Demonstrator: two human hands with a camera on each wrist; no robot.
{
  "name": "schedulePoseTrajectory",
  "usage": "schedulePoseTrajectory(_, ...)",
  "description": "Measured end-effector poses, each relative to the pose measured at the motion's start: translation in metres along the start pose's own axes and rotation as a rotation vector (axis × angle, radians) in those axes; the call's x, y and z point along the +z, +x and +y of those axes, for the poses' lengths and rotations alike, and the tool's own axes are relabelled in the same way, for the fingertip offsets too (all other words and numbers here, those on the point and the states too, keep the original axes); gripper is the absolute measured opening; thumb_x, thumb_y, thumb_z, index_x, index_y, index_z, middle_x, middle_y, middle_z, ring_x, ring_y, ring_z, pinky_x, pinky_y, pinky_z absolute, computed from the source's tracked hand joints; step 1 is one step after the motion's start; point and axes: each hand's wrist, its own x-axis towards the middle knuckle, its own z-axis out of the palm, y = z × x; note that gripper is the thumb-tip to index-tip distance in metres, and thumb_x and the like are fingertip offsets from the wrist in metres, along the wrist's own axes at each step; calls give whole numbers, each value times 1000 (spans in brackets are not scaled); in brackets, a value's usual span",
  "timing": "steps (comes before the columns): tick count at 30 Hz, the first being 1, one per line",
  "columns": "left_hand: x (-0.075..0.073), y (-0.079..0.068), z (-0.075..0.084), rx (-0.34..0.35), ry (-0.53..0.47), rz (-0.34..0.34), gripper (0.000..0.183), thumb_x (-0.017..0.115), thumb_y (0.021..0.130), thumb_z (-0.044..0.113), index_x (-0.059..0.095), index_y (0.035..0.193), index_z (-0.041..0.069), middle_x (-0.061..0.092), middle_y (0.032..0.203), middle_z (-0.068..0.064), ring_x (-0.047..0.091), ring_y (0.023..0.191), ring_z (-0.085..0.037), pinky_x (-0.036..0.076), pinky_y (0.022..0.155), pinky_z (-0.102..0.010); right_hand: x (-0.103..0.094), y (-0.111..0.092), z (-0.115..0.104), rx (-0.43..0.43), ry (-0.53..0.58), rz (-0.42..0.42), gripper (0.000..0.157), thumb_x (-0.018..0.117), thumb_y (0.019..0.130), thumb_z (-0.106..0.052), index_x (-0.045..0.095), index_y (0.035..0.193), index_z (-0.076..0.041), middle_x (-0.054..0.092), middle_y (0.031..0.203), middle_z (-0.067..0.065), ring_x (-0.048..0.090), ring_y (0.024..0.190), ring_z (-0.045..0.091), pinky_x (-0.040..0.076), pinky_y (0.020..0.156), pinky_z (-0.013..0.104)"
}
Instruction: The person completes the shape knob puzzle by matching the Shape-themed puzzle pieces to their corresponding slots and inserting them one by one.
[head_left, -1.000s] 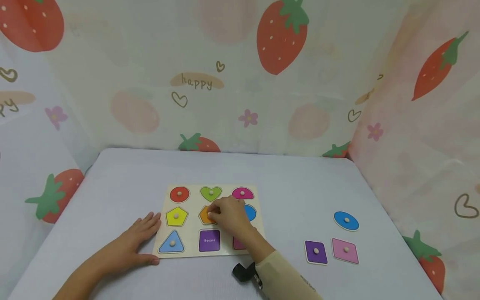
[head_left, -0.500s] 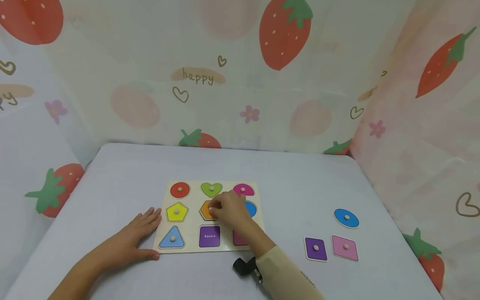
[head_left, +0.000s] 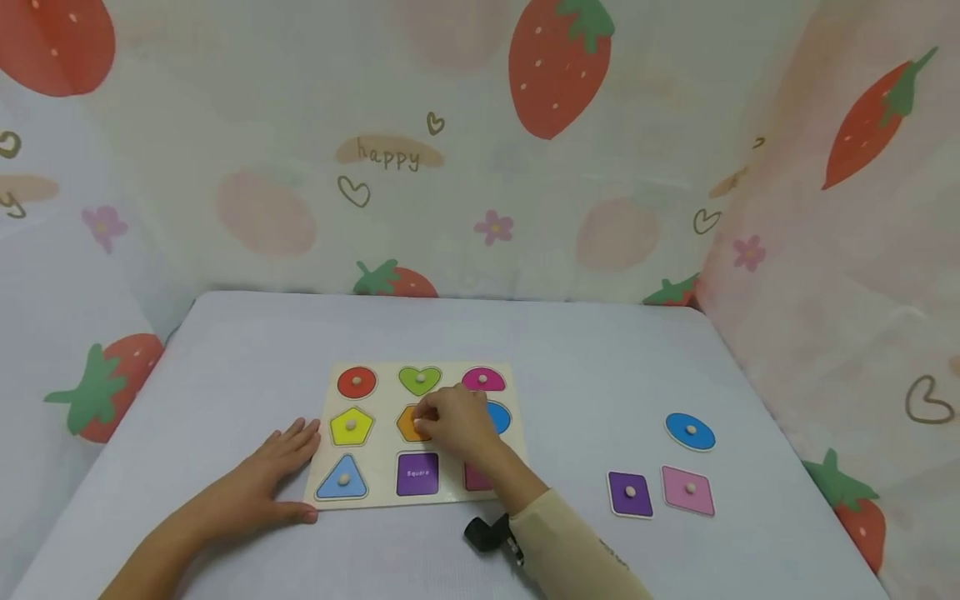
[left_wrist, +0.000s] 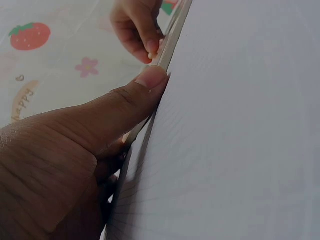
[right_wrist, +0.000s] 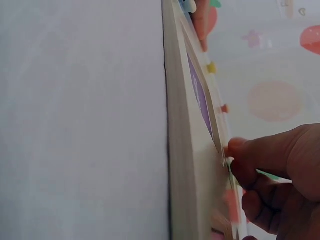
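Observation:
A cream puzzle board [head_left: 381, 482] lies on the white table. My right hand [head_left: 457, 423] is over its middle, pinching the knob of the orange hexagon piece [head_left: 406, 425] at the centre recess; the hand hides part of that piece. In the right wrist view, thumb and forefinger meet low over the board. My left hand [head_left: 266, 479] lies at the board's left side with straight fingers, fingertips and thumb against its edge. In the left wrist view its thumb [left_wrist: 150, 80] presses the board's rim. The purple square recess [head_left: 417, 474], printed "Square", shows bare.
Right of the board lie a blue oval piece [head_left: 691, 432], a purple square piece [head_left: 630, 495] and a pink four-sided piece [head_left: 688, 492], knobs up. Red circle [head_left: 356, 382], green heart, magenta half-circle, yellow pentagon and blue triangle [head_left: 342, 481] pieces sit in the board. Strawberry-print cloth surrounds the table.
The head view has shifted slightly. Both hands stay at the same spots on the board, the right one still pinching the hexagon's knob. The hexagon shifts only a little at its recess.

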Motion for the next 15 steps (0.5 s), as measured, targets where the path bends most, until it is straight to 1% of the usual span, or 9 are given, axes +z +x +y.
schedulePoseTrajectory(4, 0, 0, 0, -7, -4, -3, 119, 80, 70, 70, 37, 158, 3, 24, 170, -11, 12, 158, -39, -15, 109, -1, -6, -3, 1, -7, -12, -27, 14, 79, 91, -28, 81, 104, -22, 69, 80, -16, 59, 88, 6, 40, 105, 59)
schedulePoseTrajectory(8, -1, -1, 1, 4, -5, 2, 117, 79, 71, 70, 37, 158, 3, 24, 170, -10, 13, 158, -39, -14, 107, 1, -25, -13, 4, -33, -3, -15, 20, 79, 91, -24, 80, 110, -20, 74, 91, -13, 63, 97, 11, 36, 108, 62)
schedulePoseTrajectory(12, -1, -1, 3, 9, 6, 20, 116, 79, 71, 69, 37, 157, 4, 26, 170, -9, 14, 158, -38, -14, 108, 1, -50, -26, 15, -81, -21, 32, 22, 77, 93, -23, 78, 114, -19, 76, 101, -8, 63, 106, 17, 38, 104, 56)
schedulePoseTrajectory(15, 1, -2, 3, 7, 8, 20, 116, 79, 71, 69, 37, 157, 3, 26, 169, -10, 14, 157, -39, -13, 110, -1, -66, -38, 30, -119, -35, 95, 23, 77, 93, -23, 77, 115, -20, 75, 102, -8, 60, 108, 17, 40, 98, 49)
